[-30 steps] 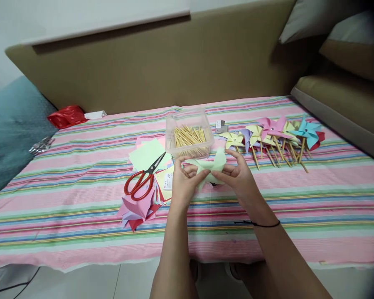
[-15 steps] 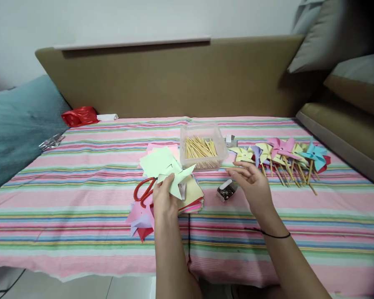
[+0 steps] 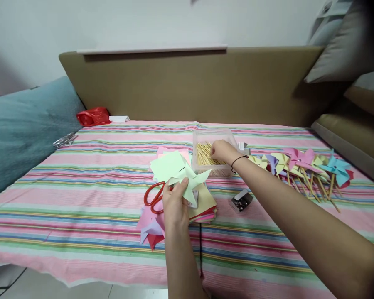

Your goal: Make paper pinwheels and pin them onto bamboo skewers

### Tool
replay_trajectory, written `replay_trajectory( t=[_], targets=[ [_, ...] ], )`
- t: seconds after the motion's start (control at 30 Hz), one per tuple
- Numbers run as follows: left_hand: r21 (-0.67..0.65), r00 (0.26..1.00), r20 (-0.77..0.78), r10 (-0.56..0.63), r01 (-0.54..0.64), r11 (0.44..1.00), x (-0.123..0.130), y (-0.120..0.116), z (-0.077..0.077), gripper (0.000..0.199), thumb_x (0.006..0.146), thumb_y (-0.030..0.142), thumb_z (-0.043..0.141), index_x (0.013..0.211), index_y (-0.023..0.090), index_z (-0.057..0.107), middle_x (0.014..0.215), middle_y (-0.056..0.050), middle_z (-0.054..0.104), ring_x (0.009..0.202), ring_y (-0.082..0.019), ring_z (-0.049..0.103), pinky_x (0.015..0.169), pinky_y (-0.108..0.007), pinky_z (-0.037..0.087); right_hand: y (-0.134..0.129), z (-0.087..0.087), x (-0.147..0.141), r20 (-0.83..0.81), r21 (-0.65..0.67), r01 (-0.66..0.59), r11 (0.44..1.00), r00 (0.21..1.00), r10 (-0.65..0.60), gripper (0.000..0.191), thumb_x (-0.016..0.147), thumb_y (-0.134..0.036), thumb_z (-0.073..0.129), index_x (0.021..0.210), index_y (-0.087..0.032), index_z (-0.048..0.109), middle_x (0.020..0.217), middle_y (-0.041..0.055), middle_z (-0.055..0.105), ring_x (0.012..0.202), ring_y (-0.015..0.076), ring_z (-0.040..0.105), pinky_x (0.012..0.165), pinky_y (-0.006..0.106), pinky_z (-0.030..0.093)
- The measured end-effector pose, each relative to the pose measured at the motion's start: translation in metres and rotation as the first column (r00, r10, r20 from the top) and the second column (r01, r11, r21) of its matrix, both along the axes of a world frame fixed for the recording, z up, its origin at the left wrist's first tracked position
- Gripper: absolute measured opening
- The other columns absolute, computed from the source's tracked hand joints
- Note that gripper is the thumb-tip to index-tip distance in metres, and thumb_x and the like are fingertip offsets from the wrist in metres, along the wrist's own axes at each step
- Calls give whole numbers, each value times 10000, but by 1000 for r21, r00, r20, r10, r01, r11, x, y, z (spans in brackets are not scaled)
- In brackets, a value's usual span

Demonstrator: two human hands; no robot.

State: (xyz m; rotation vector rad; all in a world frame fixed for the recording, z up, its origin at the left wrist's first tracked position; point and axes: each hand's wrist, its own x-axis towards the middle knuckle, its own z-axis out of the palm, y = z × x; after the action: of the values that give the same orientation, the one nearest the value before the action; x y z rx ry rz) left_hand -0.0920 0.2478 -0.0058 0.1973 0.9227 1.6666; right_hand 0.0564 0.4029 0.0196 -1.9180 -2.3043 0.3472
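Observation:
My left hand pinches a pale green paper pinwheel above the stacked paper. My right hand reaches into a clear plastic box, its fingers curled down among thin wooden sticks; the fingertips are hidden. Red-handled scissors lie left of my left hand, their blades covered. Pale green paper sheets lie behind that hand, with yellow, red and pink sheets to its right. A small open box of dark metal pins stands below my right forearm.
Finished pinwheels on sticks lie in a heap at the right. Pink and purple paper pinwheel shapes lie front left. A red plastic bag and a silvery item are at the far left. Striped cloth covers the surface.
My right hand has moved from above the small pin box forward and left into the box of sticks. My left hand keeps hold of the green pinwheel. The view has shifted slightly.

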Motion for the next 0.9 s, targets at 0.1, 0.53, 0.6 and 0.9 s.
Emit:
replay_trajectory(
  t=[0.1, 0.53, 0.6, 0.9],
  targets=[
    [38, 1000, -9, -2, 2, 999, -2, 0, -2, 484, 576, 107, 818, 993, 164, 579, 837, -31, 726, 754, -136, 696, 665, -211, 526, 6, -15, -7, 57, -31, 36, 999, 998, -34, 209, 656, -80, 699, 863, -80, 732, 914, 183, 731, 905, 283, 683, 798, 358, 521],
    [71, 996, -38, -85, 88, 994, -1, -3, -3, 531, 615, 151, 796, 1073, 193, 530, 874, -10, 693, 722, -109, 660, 661, -215, 500, -24, 29, 12, -394, 106, 87, 991, 918, -39, 186, 872, -206, 467, 903, -144, 639, 875, 83, 706, 760, 152, 670, 673, 239, 524],
    [97, 991, -19, -133, 135, 986, 2, -4, -1, 522, 621, 161, 786, 1070, 197, 523, 903, -14, 688, 747, -116, 657, 683, -227, 500, -52, 31, 18, -747, 147, 78, 986, 663, 58, 116, 866, -257, 514, 907, -181, 591, 816, 39, 665, 739, 147, 646, 637, 251, 530],
    [134, 970, -83, -230, 240, 962, 16, -5, 8, 566, 606, 165, 805, 1065, 235, 482, 872, 21, 674, 758, -104, 657, 705, -200, 477, -135, 19, 41, -953, 295, 374, 879, 180, 243, 112, 874, -339, 599, 953, -262, 614, 797, 11, 634, 807, 173, 635, 762, 337, 538]
  ],
)
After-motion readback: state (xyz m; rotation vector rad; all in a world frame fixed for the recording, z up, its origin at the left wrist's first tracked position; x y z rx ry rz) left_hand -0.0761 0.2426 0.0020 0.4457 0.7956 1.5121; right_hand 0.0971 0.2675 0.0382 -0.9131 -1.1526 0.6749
